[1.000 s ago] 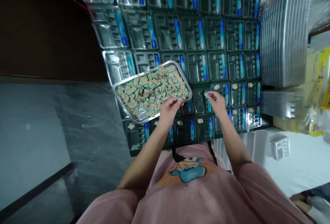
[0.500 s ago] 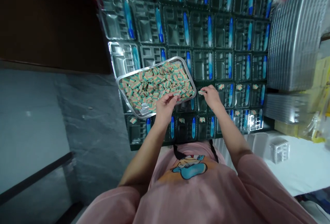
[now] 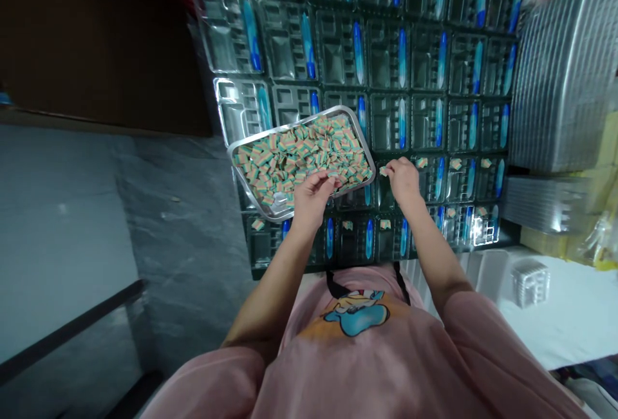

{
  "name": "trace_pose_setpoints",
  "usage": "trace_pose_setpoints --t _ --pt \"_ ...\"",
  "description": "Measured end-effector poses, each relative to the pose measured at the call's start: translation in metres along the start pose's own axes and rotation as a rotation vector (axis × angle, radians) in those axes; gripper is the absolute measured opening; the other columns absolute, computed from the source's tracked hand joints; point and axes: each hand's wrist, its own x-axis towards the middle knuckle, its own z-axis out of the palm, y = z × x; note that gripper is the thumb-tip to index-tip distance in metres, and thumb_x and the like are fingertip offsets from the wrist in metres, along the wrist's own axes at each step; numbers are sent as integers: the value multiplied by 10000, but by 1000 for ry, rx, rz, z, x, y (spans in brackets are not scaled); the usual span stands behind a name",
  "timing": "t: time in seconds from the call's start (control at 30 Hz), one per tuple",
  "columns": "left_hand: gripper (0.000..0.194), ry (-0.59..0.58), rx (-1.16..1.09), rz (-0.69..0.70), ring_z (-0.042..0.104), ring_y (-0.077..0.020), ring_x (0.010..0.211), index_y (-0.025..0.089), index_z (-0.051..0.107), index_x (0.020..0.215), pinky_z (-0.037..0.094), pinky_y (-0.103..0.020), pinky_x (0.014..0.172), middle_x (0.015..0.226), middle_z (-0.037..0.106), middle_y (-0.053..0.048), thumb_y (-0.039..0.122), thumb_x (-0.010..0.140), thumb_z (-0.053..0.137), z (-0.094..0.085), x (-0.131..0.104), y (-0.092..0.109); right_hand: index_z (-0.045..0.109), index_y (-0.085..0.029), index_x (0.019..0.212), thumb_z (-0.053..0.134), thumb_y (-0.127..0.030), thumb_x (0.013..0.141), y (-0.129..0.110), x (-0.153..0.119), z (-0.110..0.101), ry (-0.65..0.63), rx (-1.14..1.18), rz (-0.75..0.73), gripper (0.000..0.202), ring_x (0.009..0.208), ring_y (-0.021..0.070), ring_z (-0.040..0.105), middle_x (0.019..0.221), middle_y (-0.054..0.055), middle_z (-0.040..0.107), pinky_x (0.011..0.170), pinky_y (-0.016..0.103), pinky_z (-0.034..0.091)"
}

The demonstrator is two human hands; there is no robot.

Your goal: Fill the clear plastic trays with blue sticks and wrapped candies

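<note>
A shallow metal tray (image 3: 374,174) filled with small pink, orange and green striped pieces (image 3: 290,155) rests on rows of clear plastic blister trays (image 3: 381,126). My left hand (image 3: 311,199) is over its near right edge, thumb and fingers pinched together. What they hold, if anything, cannot be made out. To the right of the metal tray, my right hand (image 3: 404,182) pinches one striped piece (image 3: 383,171) just above a blister tray. Striped pieces lie in several blister trays of the two nearest rows, one of them a loose piece (image 3: 422,163) right of my right hand.
Each blister tray visible holds a blue pen-like item (image 3: 402,123) along its right side. Tall stacks of clear plastic trays (image 3: 555,84) stand at the right, beside yellow packaging (image 3: 603,206). A small clear container (image 3: 531,282) sits on a white surface. A dark brown panel (image 3: 96,46) is at the upper left.
The whole view has shifted slightly, moving the trays to the right in the picture. My right hand still pinches a striped piece at the same blister tray; my left hand remains over the metal tray.
</note>
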Motion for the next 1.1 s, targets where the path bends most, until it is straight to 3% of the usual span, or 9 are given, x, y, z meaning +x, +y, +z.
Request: trace_pose_setpoints --t 0.33,0.5,0.67,0.8,0.87,1.0,1.1 --pt "329 20 -8 -34 683 -165 735 185 751 877 544 -332 790 857 732 -35 435 666 777 -12 12 -5 642 -195 789 596 -218 849 -1 4 3 68 -51 68 79 762 196 516 825 53 573 708 313 396" --pt "298 -37 45 -24 660 -157 709 174 734 885 543 -314 743 787 707 -21 395 686 760 -16 13 -6 676 -194 896 550 -274 896 -30 -12 -8 183 191 -17 150 844 203 569 897 73 620 798 338 450" --pt "125 -158 171 83 611 -121 671 176 670 827 502 -246 677 737 659 6 269 746 692 -14 10 -2 699 -230 983 619 -365 857 -86 -26 8 -51 638 -130 201 804 155 619 929 25 681 705 275 487" --pt "84 -177 211 132 605 -124 672 178 675 819 488 -243 669 748 664 -1 233 790 619 -22 14 -2 705 -209 902 620 -339 837 -105 -17 22 -110 711 -107 168 756 150 625 864 14 692 711 278 498" --pt "137 -176 193 119 613 -132 665 182 690 893 489 -247 653 754 674 -3 238 798 608 -30 19 -2 698 -206 893 604 -336 843 -105 -7 23 -45 673 -100 168 746 153 619 864 17 694 717 284 500" --pt "174 -135 177 143 631 -142 711 181 703 930 496 -257 686 839 702 -27 250 790 625 -48 27 0 681 -208 898 564 -309 870 -106 23 21 206 504 -146 157 811 171 606 912 39 680 769 301 492" --pt "168 -105 184 178 629 -141 736 175 709 916 490 -259 713 889 709 -40 248 787 629 -58 32 3 670 -206 896 549 -269 880 -112 45 25 238 402 -209 137 855 186 600 913 48 666 831 321 485"
